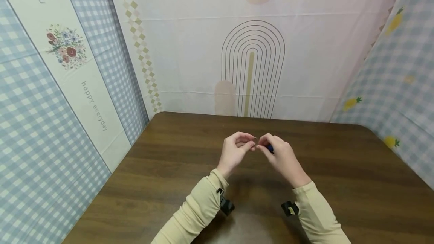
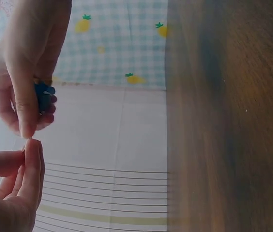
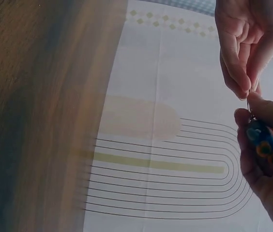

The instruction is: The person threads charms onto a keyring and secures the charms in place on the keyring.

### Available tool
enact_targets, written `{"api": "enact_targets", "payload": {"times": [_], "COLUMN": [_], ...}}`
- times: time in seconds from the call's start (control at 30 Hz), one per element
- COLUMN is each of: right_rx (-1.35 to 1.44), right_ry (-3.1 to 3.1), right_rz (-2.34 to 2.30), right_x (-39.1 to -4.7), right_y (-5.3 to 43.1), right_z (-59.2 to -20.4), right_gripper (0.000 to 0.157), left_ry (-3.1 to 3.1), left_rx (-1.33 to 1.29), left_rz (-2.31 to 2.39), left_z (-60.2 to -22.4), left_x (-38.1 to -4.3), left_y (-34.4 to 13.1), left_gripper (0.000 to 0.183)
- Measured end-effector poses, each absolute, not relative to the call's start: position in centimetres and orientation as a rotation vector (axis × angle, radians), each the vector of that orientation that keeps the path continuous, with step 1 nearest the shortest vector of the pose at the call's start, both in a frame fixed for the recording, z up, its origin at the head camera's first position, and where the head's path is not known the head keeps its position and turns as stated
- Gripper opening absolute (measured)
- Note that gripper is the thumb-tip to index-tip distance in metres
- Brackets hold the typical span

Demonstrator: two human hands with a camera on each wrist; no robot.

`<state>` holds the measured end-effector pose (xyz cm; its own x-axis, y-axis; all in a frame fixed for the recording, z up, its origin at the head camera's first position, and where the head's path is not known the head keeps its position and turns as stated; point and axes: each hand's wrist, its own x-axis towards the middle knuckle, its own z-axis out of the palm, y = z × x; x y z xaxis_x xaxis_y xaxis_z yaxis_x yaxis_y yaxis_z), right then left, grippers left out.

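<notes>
Both hands meet in mid-air over the table, fingertip to fingertip. My right hand (image 1: 279, 154) holds a blue bead pendant (image 3: 260, 140) with teal and orange dots, its thumb and fingers around the top. From the pendant's metal cap a thin metal wire (image 3: 248, 104) runs up to my left hand (image 1: 234, 151), which pinches it between thumb and fingertips. The head view shows a fine curved piece of this wire between the hands. In the left wrist view the pendant (image 2: 43, 96) is partly covered by the right hand's fingers.
A brown wooden table (image 1: 162, 183) lies below the hands. Behind it hangs a white cloth (image 1: 190, 55) with arch lines. Checked blue cloths hang at the left (image 1: 23, 86) and right (image 1: 383, 97). Black wrist cameras sit on both sleeves (image 1: 200, 195).
</notes>
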<state>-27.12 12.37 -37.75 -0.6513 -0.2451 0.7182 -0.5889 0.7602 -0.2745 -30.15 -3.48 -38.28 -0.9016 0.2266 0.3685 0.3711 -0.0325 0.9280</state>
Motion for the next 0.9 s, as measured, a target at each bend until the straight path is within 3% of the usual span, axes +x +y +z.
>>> {"api": "enact_targets", "payload": {"times": [0.27,0.57,0.9], "right_rx": [0.562,0.567,0.619], "right_ry": [-2.339,-2.349,-2.358], "right_rz": [0.659,0.601,0.614], "right_x": [-27.09,-27.04,-27.59], "right_y": [12.47,12.55,13.25], "right_z": [-37.75,-37.89,-37.83], "right_gripper": [0.024,0.007,0.024], "left_ry": [-2.092,-2.128,-2.118], "left_rx": [-0.635,-0.684,-0.625], "left_rz": [-2.119,-2.112,-2.088], "left_z": [-38.22,-37.92,-37.96], "left_x": [-30.12,-29.95,-30.19], "left_y": [-3.1,-3.18,-2.68], "left_gripper": [0.015,0.017,0.018]}}
